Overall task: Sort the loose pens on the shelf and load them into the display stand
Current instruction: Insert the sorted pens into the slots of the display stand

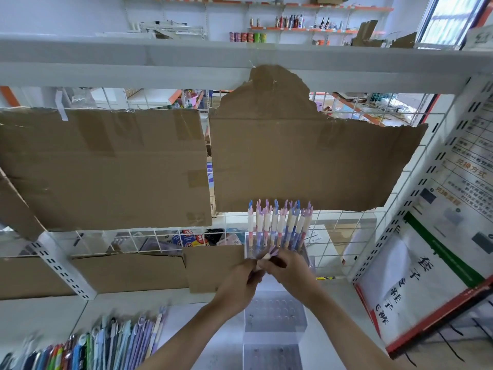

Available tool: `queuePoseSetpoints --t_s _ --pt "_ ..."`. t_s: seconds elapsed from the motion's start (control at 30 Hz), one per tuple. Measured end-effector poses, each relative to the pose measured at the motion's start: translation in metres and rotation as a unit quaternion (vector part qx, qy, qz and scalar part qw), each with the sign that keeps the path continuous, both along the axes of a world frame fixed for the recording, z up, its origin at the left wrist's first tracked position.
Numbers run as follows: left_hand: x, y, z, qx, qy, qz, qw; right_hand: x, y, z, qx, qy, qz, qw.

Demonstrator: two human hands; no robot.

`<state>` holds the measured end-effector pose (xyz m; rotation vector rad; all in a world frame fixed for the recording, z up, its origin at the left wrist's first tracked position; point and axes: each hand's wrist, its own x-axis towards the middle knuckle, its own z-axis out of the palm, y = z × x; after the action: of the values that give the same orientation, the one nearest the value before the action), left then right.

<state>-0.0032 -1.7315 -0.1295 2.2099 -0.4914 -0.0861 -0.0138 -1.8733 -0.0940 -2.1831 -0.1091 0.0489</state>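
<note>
Two cardboard sheets (106,166) back white shelf (186,311).

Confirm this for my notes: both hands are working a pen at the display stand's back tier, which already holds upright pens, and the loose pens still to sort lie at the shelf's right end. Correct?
Not quite. The head view shows the loose pens at the shelf's left end, not the right. The rest holds: both hands, left and right, work a pen at the display stand's back tier, which already holds upright pens.

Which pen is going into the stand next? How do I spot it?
Find the clear display stand under the torn cardboard. Just before it, both hands pinch one pen. It alone lies tilted; the loaded pens stand upright.
</note>
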Motion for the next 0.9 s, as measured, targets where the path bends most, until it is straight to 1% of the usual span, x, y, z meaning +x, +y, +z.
queuePoseSetpoints --t_s 0.07,0.13,0.17,0.23,0.3,0.37,0.43,0.57,0.67,0.7,0.8,0.9 --pt "0.002 0.006 -0.003 0.027 -0.025 0.015 0.999 0.005 0.004 0.004 0.025 -0.003 -0.044 0.999" --pt "0.005 0.015 -0.009 0.055 -0.046 0.035 0.997 0.013 0.002 0.015 0.058 -0.04 -0.096 0.993" --pt "0.007 0.02 -0.014 0.081 -0.063 0.043 0.994 0.018 0.0 0.021 0.056 -0.063 -0.116 0.99" --pt "0.01 0.028 -0.022 0.135 -0.097 0.053 0.985 0.028 -0.002 0.031 0.02 -0.103 -0.127 0.986" --pt "0.013 0.032 -0.024 0.147 -0.11 0.057 0.981 0.036 0.0 0.039 -0.011 -0.128 -0.123 0.984" --pt "0.013 0.033 -0.023 0.154 -0.127 0.051 0.978 0.042 0.006 0.043 -0.082 -0.142 -0.113 0.98" --pt "0.013 0.033 -0.023 0.157 -0.146 0.047 0.976 0.046 0.011 0.044 -0.165 -0.129 -0.102 0.973" --pt "0.012 0.033 -0.023 0.155 -0.164 0.05 0.973 0.05 0.017 0.042 -0.168 -0.077 -0.07 0.98" --pt "0.012 0.032 -0.022 0.159 -0.167 0.046 0.972 0.052 0.021 0.035 -0.202 -0.043 -0.046 0.977" --pt "0.013 0.032 -0.022 0.16 -0.171 0.045 0.971 0.053 0.023 0.031 -0.207 -0.036 -0.037 0.977" --pt "0.013 0.032 -0.018 0.163 -0.17 0.041 0.971 0.056 0.026 0.021 -0.181 -0.018 -0.04 0.983" --pt "0.013 0.033 -0.018 0.164 -0.169 0.039 0.971 0.057 0.029 0.017 -0.198 -0.011 -0.04 0.979"
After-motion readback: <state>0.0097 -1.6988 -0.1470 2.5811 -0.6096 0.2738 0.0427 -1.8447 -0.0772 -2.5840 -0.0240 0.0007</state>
